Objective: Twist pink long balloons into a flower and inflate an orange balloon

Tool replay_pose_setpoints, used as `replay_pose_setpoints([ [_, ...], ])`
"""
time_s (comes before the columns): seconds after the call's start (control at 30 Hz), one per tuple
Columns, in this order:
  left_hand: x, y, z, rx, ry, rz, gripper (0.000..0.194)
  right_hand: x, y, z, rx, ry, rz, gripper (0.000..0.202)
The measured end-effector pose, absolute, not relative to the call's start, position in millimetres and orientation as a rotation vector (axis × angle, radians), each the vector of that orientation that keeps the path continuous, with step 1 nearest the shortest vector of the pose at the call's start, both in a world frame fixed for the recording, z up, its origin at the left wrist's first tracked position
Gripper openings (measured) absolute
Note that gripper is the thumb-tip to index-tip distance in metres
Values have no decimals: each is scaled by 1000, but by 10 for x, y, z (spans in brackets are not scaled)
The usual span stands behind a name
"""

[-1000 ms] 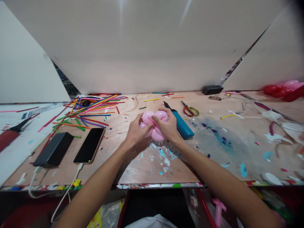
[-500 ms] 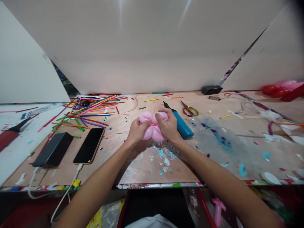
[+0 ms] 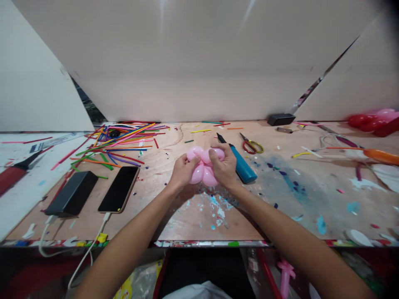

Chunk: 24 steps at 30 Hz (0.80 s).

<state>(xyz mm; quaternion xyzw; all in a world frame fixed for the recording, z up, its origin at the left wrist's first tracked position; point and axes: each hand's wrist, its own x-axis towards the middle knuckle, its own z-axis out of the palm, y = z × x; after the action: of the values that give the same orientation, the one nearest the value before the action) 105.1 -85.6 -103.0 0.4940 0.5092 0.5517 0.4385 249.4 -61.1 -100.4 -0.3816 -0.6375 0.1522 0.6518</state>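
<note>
Between my two hands is a pink balloon flower (image 3: 197, 174), its round petals pinched together at the middle. My left hand (image 3: 183, 169) is closed on its left side, thumb on an upper petal. On the right side my right hand (image 3: 225, 165) grips it, the thumb pressed near the centre and the fingers curled behind. The flower is held just above the wooden table (image 3: 193, 224). Close beyond my right hand lies a blue balloon pump (image 3: 243, 166) with a black nozzle. Scissors (image 3: 251, 145) with red and yellow handles rest farther back.
Many loose modelling balloons (image 3: 124, 141) lie at the back left. A phone (image 3: 119, 189) on a cable and a black box (image 3: 72, 193) sit at front left. A red pump (image 3: 14, 174) is at far left. An orange balloon (image 3: 380, 156) and red balloons (image 3: 364, 122) are at right.
The view has shifted slightly. Both hands still hold the pink balloon flower with nearly the same grip. An inflated orange balloon now shows more at the right edge.
</note>
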Motion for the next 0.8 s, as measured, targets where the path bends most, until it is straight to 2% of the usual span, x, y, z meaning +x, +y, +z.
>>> replay_pose_setpoints([
  [0.3, 1069, -925, -986, 1338, 1306, 1451, 32, 2454, -565, -938, -1003, -1239, 592, 29],
  [0.53, 1044, -915, -995, 1385, 1244, 1344, 40, 2524, -542, -963, -986, -1415, 606, 32],
  [0.8, 1034, -920, -1035, 1622, 1508, 1394, 40, 2526, -506, -1013, -1036, -1446, 599, 36],
])
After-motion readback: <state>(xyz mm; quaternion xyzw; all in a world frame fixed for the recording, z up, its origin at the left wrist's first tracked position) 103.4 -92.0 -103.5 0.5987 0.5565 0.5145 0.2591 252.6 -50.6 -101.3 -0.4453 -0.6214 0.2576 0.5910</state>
